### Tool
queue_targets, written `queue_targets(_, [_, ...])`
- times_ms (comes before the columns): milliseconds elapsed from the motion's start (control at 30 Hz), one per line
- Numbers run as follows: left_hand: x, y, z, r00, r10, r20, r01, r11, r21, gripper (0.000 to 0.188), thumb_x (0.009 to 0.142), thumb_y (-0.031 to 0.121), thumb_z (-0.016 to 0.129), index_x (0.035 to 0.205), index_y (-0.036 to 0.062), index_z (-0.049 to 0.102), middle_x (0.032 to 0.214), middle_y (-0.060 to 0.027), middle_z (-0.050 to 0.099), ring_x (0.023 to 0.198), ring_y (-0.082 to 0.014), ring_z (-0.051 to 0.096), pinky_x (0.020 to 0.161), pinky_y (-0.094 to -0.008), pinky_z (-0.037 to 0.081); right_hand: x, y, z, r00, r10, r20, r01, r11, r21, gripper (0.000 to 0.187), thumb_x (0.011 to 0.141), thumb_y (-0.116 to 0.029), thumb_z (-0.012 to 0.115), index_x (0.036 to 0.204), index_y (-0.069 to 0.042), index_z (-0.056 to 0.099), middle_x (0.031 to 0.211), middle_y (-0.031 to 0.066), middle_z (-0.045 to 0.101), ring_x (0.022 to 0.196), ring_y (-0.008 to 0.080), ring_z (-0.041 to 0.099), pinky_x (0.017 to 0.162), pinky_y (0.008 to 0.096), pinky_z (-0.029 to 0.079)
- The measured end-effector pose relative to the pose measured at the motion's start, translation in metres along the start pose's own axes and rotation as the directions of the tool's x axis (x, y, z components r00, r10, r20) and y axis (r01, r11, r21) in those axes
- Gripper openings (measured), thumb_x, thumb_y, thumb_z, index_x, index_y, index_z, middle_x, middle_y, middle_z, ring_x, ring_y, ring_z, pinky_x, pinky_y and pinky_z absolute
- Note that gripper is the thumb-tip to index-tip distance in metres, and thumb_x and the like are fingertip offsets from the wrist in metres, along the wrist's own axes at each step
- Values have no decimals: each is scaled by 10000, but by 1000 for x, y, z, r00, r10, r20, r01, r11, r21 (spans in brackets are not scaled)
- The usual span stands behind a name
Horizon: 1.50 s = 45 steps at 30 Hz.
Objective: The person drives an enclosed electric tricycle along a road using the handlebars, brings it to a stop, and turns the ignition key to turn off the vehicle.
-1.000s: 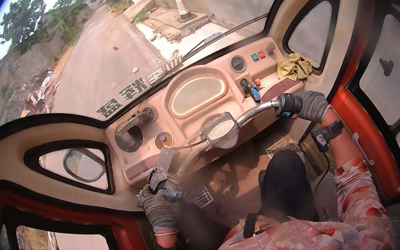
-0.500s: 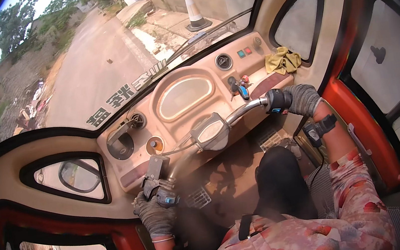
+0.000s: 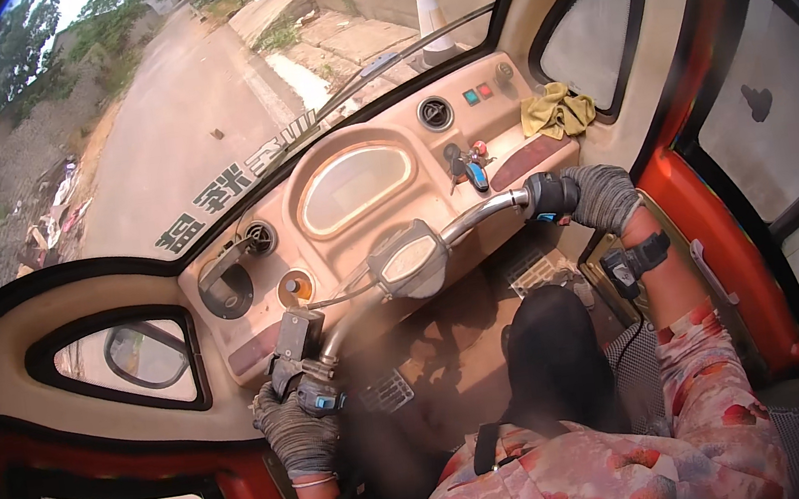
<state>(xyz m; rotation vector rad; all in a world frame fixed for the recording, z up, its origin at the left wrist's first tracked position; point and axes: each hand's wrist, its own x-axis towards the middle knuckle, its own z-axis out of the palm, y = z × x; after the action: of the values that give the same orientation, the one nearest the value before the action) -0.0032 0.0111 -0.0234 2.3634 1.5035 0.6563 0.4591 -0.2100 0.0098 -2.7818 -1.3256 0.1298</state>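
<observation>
I sit in a small enclosed vehicle with a handlebar before me. My left hand, in a grey knit glove, is closed round the left handlebar grip, mostly hidden by the fingers, beside a switch block with a blue button. On the other side my right hand, gloved alike, wraps the black right grip. A grey cover sits at the bar's middle. Keys with a blue fob hang from the dashboard.
A yellowish cloth lies at the dashboard's right end. Beyond the windshield runs a paved road, with a traffic cone by the wall on the right. Red-framed doors flank me. A small dark object lies on the road.
The cone has shifted right and lower in the windshield as the outside view moves. The dashboard and handlebar sit slightly further left in view. Both hands keep their grips.
</observation>
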Motion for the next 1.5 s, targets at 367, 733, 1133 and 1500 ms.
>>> queue_targets(367, [1,-2,5,996,61,71,-63,998,18,445,781,105,806,1153,-8,590,1055,-86,630,903,-171,608,804,-320,524,-3,0,4,998,48,-32,-49,998,-43,550,653,-540,843,970,-129,659,910,103,719,884,326,703,780,435,542])
queue_targets(733, [6,2,2,997,74,3,-74,993,93,483,705,123,852,1113,7,620,1031,-70,651,912,-179,635,825,-309,522,-12,-6,0,998,33,-62,-32,999,15,573,651,-524,853,1010,-122,659,911,128,725,895,343,706,779,452,542])
queue_targets(1133, [11,1,-3,996,28,90,-32,998,47,673,598,455,888,1093,43,692,1143,-157,627,1092,-351,575,978,-427,459,-18,-7,-1,999,36,3,-36,999,7,529,706,-560,794,998,-135,674,942,118,727,917,333,701,793,450,545])
queue_targets(1500, [6,-9,5,990,115,83,-112,993,-42,505,759,167,841,1155,15,568,1063,-106,661,913,-220,654,828,-328,530,-14,-3,0,999,32,25,-32,999,-4,570,677,-577,816,1009,-139,666,951,111,727,928,322,702,802,441,546])
